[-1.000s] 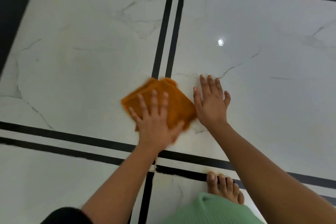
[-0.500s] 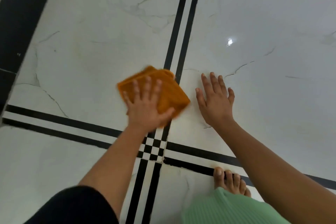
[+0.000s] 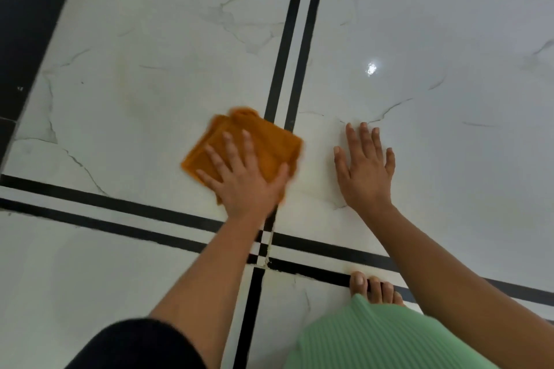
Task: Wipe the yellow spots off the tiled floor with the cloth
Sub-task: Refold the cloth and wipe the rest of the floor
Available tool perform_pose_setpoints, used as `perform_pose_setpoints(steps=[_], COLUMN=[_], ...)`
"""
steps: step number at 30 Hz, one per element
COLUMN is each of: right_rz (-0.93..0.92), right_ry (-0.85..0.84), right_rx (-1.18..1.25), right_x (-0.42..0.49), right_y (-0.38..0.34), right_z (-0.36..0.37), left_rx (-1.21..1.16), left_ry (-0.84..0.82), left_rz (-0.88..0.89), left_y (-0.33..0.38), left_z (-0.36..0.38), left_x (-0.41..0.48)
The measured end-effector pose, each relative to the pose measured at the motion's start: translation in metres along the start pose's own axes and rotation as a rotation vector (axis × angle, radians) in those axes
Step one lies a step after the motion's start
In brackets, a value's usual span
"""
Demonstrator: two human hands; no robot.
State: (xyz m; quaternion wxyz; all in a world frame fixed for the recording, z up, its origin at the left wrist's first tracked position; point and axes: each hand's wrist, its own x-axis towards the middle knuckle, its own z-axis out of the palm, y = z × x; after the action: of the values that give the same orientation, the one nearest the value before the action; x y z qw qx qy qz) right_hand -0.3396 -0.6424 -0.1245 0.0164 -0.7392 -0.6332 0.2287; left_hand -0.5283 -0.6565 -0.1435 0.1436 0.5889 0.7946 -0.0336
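A folded orange cloth (image 3: 263,141) lies on the white marble-look tiled floor (image 3: 156,48), its right corner over the two black inlay lines. My left hand (image 3: 245,180) presses flat on the cloth, fingers spread and thumb along its right edge. Flat on the tile to the right, about a hand's width from the cloth, rests my right hand (image 3: 364,171), fingers apart and holding nothing. A faint yellowish smear (image 3: 127,93) shows on the tile to the left of the cloth.
Double black inlay lines (image 3: 287,48) cross the floor, meeting in a small checker patch (image 3: 260,246) below my left wrist. A bare foot (image 3: 374,286) and a green-clad knee (image 3: 374,338) are at the lower right. A dark band (image 3: 27,9) borders the floor at the left.
My left hand has slid the cloth to the left, away from my right hand, which it touched a second ago. My right hand has stayed planted on the tile.
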Motion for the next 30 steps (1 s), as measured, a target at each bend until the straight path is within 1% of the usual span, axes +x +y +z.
perform_pose_setpoints(steps=[2,4,7,9,11,13,14,15,16,18,20,21,23,26,27,28,29,30], right_rz=[-0.048,-0.157,-0.395,-0.508,-0.593,-0.702,-0.748,-0.758,-0.727,-0.546,-0.356,-0.331,-0.428,-0.653,-0.653,-0.591,-0.471,-0.314], right_ry=[0.031,0.038,0.013,-0.018,-0.09,-0.152,-0.159,-0.152,-0.129,-0.061,0.016,0.042,0.053,0.005,0.002,0.007,0.025,0.063], right_rx=[-0.002,0.01,0.064,0.066,-0.022,-0.169,-0.232,-0.276,-0.296,-0.279,-0.247,-0.25,-0.283,-0.343,-0.36,-0.355,-0.33,-0.29], right_x=[0.003,0.003,0.002,0.006,0.015,0.029,0.042,0.062,0.086,0.134,0.166,0.172,0.172,0.208,0.233,0.256,0.277,0.292], right_y=[-0.013,-0.03,-0.059,-0.074,-0.083,-0.087,-0.088,-0.089,-0.091,-0.091,-0.091,-0.091,-0.094,-0.1,-0.098,-0.095,-0.087,-0.076], right_z=[-0.001,-0.001,0.005,0.012,0.025,0.034,0.036,0.033,0.027,0.008,-0.003,-0.003,0.0,-0.01,-0.02,-0.032,-0.044,-0.052], left_rx=[0.083,0.07,-0.084,-0.174,-0.218,-0.25,-0.245,-0.23,-0.206,-0.144,-0.104,-0.102,-0.122,-0.106,-0.069,-0.035,-0.015,-0.009], left_ry=[-0.056,-0.082,-0.04,0.008,0.071,0.113,0.12,0.122,0.122,0.124,0.126,0.126,0.117,0.131,0.133,0.132,0.125,0.113], left_rz=[0.166,0.228,0.298,0.354,0.323,0.22,0.196,0.2,0.216,0.23,0.188,0.16,0.12,0.149,0.173,0.191,0.208,0.221], left_y=[0.003,-0.003,-0.024,-0.042,-0.06,-0.07,-0.071,-0.069,-0.064,-0.05,-0.033,-0.024,-0.01,0.005,0.012,0.018,0.026,0.034], left_z=[0.003,-0.004,-0.016,-0.022,-0.026,-0.03,-0.032,-0.034,-0.036,-0.041,-0.047,-0.05,-0.055,-0.057,-0.057,-0.058,-0.06,-0.061], left_x=[-0.014,0.0,0.02,0.022,0.028,0.043,0.05,0.062,0.074,0.101,0.133,0.149,0.176,0.201,0.206,0.208,0.213,0.216])
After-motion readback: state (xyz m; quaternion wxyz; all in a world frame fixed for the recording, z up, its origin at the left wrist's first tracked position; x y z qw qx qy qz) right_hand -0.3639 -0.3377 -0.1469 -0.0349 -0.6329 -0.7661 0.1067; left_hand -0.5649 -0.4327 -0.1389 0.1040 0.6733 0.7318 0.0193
